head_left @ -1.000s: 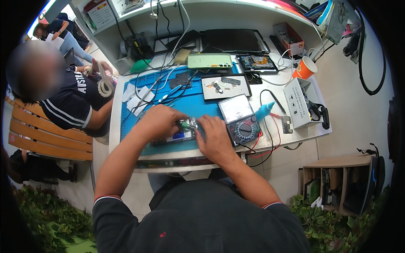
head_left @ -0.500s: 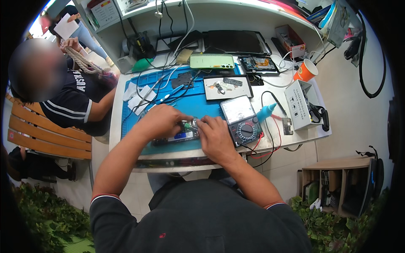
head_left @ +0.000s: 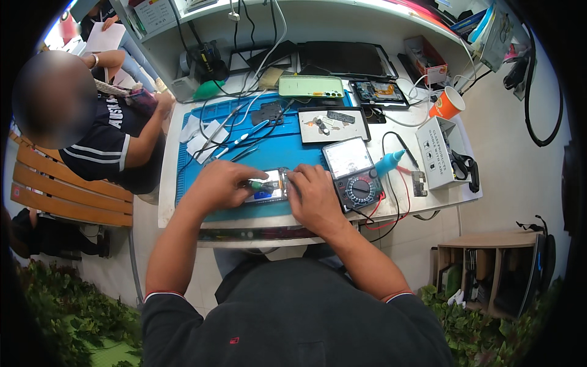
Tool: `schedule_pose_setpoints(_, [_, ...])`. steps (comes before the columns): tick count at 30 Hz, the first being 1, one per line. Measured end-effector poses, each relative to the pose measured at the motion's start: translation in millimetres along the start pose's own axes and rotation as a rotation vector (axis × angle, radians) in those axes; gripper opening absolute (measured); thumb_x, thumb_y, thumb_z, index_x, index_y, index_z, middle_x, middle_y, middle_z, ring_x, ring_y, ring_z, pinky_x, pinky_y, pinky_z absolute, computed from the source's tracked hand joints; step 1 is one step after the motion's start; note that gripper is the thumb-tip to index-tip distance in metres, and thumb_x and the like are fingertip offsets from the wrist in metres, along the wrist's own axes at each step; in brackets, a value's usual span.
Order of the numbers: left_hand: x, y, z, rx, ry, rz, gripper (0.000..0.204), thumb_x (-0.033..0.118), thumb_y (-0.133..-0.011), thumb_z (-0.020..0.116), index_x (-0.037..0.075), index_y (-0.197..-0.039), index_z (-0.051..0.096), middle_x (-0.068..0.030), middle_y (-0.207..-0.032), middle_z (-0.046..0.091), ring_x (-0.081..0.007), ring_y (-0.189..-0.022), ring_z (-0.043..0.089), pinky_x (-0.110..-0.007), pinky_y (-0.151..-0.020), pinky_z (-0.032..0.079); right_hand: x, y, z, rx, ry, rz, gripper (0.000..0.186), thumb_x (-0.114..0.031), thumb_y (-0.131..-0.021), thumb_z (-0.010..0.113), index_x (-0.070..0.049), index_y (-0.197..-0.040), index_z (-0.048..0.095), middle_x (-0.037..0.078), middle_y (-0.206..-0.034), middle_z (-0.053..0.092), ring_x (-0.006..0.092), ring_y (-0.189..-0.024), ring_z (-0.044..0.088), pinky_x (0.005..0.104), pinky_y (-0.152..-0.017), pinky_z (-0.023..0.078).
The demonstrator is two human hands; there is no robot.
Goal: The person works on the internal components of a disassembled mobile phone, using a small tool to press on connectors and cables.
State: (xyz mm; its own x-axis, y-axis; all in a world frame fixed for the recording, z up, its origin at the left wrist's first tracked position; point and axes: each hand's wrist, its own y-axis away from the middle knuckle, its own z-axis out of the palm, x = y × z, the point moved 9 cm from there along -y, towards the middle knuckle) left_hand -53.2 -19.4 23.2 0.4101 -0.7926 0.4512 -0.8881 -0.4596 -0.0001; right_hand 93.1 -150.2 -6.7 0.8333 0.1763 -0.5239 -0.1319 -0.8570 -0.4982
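Observation:
An opened phone (head_left: 278, 177) lies across the blue work mat (head_left: 299, 154), its silvery insides and a blue patch showing. My left hand (head_left: 221, 185) is over its left part, fingers closed round a small green-handled tool (head_left: 255, 185) that looks like a screwdriver; its tip is too small to make out. With my right hand (head_left: 313, 197) I grip the phone's right end, thumb near its edge and fingers bent over it. Just right of that hand stands an analogue multimeter (head_left: 359, 188) with its lid up.
Behind the mat's middle are a tray of small parts (head_left: 334, 126), a green phone back (head_left: 310, 87) and tangled cables. Tweezers (head_left: 243, 154) and a blue-white brush (head_left: 235, 142) lie left. A blue bottle (head_left: 389, 163), white box (head_left: 439, 153) and orange cup (head_left: 446, 103) stand right. Another person (head_left: 116, 128) sits left.
My left hand has drawn left and slightly down with the green-handled tool, uncovering more of the phone. My right hand stays at the phone's right end. The seated person's arms have shifted.

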Motion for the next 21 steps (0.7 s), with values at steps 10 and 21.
schedule_pose_setpoints(10, [-23.8, 59.0, -16.8, 0.269, 0.341, -0.186, 0.041, -0.001, -0.09, 0.091, 0.01, -0.129, 0.09, -0.0133, -0.102, 0.089, -0.0149, -0.079, 0.079, -0.029, -0.072, 0.06, 4.6, -13.0, 7.0, 0.004, 0.04, 0.009, 0.013, -0.009, -0.098, 0.079, -0.003, -0.109, 0.075, 0.015, -0.111, 0.07, 0.0385, -0.102, 0.066, 0.0524, -0.092, 0.05])
schedule_pose_setpoints(21, [-41.0, 138.1, -7.2, 0.477, 0.45, -0.353, 0.041, 0.015, -0.113, 0.071, 0.0, -0.151, 0.072, -0.0181, -0.114, 0.076, -0.0297, -0.099, 0.071, -0.038, -0.096, 0.056, 7.0, -15.1, 8.5, -0.01, 0.038, 0.038, 0.011, -0.006, -0.098, 0.078, -0.003, -0.108, 0.072, 0.015, -0.108, 0.069, 0.039, -0.103, 0.067, 0.0515, -0.09, 0.05])
